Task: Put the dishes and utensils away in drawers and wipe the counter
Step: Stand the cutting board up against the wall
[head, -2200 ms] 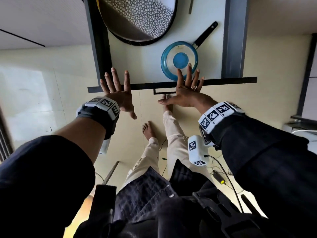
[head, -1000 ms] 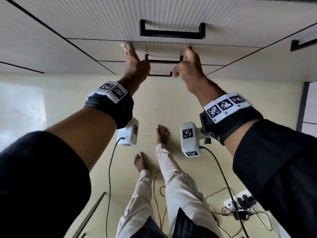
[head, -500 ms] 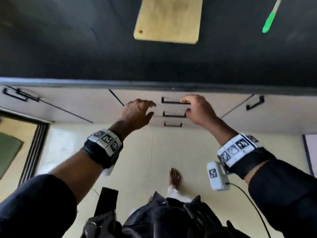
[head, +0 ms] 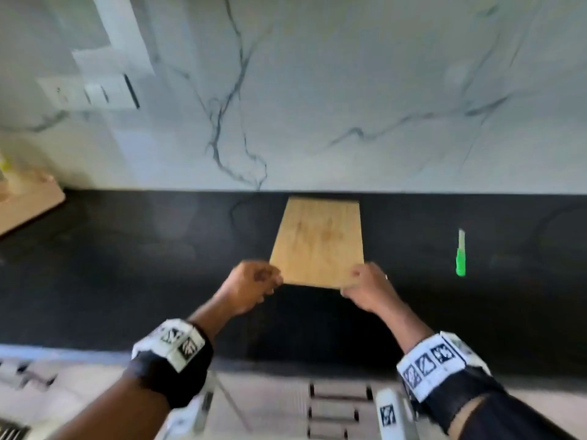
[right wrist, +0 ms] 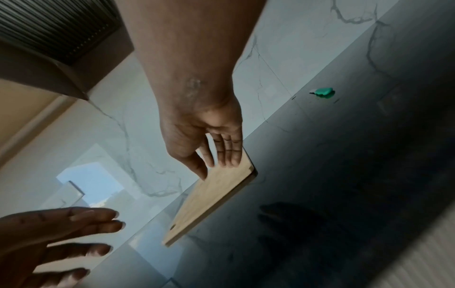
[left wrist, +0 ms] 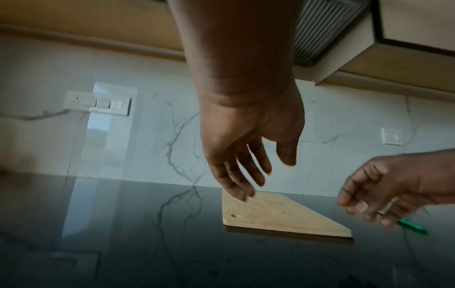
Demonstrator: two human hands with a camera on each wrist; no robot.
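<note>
Head view: left hand (head: 251, 285) and right hand (head: 368, 289), fingers loose and apart, holding nothing, flank the cutting board's (head: 317, 246) near corners; knife (head: 460, 257) lies well right.

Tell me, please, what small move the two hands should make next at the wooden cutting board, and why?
Probably close both hands on the board's near corners and lift it. The cutting board lies flat on the black counter; the left hand and right hand reach its near edge with relaxed fingers, neither gripping. The green knife lies apart.
</note>
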